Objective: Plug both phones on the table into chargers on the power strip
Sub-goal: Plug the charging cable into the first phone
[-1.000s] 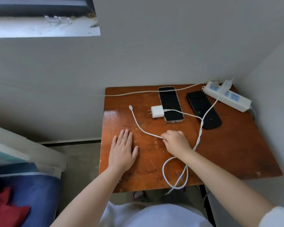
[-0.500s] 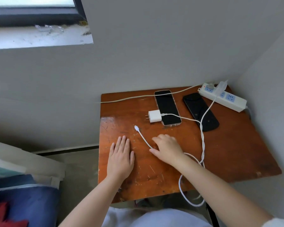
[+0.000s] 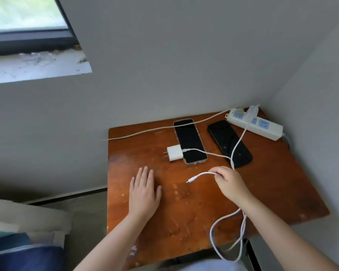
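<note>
Two phones lie beyond our hands, both unplugged: clear-cased phone (image 3: 190, 140) just past the fingertips, darker phone (image 3: 229, 143) to its right, both screen-up. Right hand (image 3: 230, 183) is curled around the white cable (image 3: 201, 175) a bit back from its connector (image 3: 190, 180), which sticks out leftward above the table (image 3: 272, 182). Left hand (image 3: 145, 190) lies flat, fingers spread, palm down, holding nothing. This cable runs up to the charger (image 3: 251, 112) already in the power strip (image 3: 266, 127), far right of the right hand. Loose charger brick (image 3: 174, 152) sits beside the clear-cased phone, w/ its own cable across the screen. To do the step well, we'd regrip nearer the tip, steady a phone w/ the left hand, line up w/ the port, push straight. No readable brands or writing; strip sockets only show blue faces.
</note>
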`<state>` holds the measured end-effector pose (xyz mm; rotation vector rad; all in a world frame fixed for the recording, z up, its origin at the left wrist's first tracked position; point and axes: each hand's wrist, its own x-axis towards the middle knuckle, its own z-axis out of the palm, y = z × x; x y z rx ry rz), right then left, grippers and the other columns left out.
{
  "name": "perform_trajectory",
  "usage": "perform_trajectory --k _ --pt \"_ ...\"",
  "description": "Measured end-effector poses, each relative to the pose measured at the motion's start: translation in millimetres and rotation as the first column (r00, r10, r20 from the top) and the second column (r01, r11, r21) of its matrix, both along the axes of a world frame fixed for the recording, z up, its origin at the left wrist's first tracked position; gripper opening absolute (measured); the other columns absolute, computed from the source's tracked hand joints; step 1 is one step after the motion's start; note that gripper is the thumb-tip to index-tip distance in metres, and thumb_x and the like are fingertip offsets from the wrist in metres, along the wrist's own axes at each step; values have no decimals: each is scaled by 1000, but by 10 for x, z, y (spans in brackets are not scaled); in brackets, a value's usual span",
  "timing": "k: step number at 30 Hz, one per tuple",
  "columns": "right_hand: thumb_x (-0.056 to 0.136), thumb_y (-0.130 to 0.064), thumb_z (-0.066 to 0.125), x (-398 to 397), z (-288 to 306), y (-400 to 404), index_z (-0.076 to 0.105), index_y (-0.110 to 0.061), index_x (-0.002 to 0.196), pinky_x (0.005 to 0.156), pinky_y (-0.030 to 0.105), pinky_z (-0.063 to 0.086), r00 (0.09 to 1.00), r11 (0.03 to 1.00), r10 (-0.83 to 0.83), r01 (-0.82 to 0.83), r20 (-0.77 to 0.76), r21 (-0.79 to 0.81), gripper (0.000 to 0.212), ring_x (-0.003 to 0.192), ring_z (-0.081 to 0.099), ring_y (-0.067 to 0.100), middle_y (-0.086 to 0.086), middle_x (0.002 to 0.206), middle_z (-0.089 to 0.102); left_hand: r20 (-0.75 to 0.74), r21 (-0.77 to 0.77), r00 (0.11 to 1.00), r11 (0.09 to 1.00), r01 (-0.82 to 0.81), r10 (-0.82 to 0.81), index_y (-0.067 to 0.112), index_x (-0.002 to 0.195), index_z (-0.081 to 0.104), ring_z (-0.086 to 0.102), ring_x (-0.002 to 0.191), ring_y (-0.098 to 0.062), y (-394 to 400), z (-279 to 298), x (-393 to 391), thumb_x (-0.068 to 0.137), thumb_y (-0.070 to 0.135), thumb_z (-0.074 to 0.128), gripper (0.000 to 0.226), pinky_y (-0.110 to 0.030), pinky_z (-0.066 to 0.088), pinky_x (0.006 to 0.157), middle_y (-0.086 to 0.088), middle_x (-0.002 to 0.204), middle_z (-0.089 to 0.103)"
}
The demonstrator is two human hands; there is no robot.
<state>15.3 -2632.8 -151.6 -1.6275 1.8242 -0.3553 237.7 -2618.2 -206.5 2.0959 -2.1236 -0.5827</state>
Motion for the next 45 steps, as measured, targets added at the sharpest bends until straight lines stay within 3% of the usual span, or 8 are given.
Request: perform_trajectory --k 10,16,22,27,34,40,42,45 --pt "96 -8 45 -310 222 -282 62 0 113 80 14 38 997 993 -42 36 -58 -114 26 105 60 22 16 114 64 85 111 969 969 223 -233 12 141 28 32 135 -26 -984 328 -698 92 31 49 56 -35 27 112 -8 145 39" --pt "96 -6 43 -305 260 -483 58 -4 111 79 19 43 993 995 12 -23 -121 -96 22 102 61 21 12 113 62 132 303 768 763 570 -626 15 143 24 30 134 -22 -481 413 -542 92 38 47 60 -31 28 110 -4 149 32" --pt "91 -4 51 -258 229 -539 55 -14 119 89 30 53 950 977 210 -196 -231 85 30 104 61 21 6 118 61 76 282 854 833 476 -514 17 139 32 39 129 -22 -453 440 -540 96 41 35 50 -32 31 108 -4 142 43" --pt "90 -3 47 -271 107 -381 58 -11 117 84 29 50 857 935 353 -338 -374 109 30 99 61 23 6 115 60 183 167 880 896 412 -438 18 143 22 24 140 -22 -924 415 -696 94 9 44 55 -33 25 113 -4 151 29" --pt "96 -12 43 -240 -120 -309 63 -5 110 72 31 44 813 921 391 -349 -432 176 25 97 61 27 10 112 59 445 385 360 538 750 -820 18 146 4 -2 144 -20 -1399 426 -1097 85 1 58 83 -38 7 117 -3 157 1" --pt "95 -19 46 -305 -146 -429 66 -15 109 100 33 33 904 968 249 -244 -348 60 25 103 58 20 2 111 64 445 458 77 301 836 -892 8 143 17 15 142 -27 -1598 471 -1243 76 12 70 87 -37 7 117 -14 153 20" --pt "94 -20 48 -364 -115 -447 68 -16 106 100 34 34 964 996 87 -93 -253 -9 23 105 59 18 -1 111 65 408 425 142 326 845 -902 7 141 22 23 138 -30 -1556 496 -1256 70 26 75 91 -40 12 117 -16 148 28" --pt "88 -13 59 -479 -67 -414 72 -11 94 93 41 45 994 988 -48 34 -96 -151 15 94 64 22 5 97 70 274 316 463 534 784 -843 11 140 24 28 134 -28 -1441 537 -1119 68 37 73 91 -40 24 114 -12 146 32"
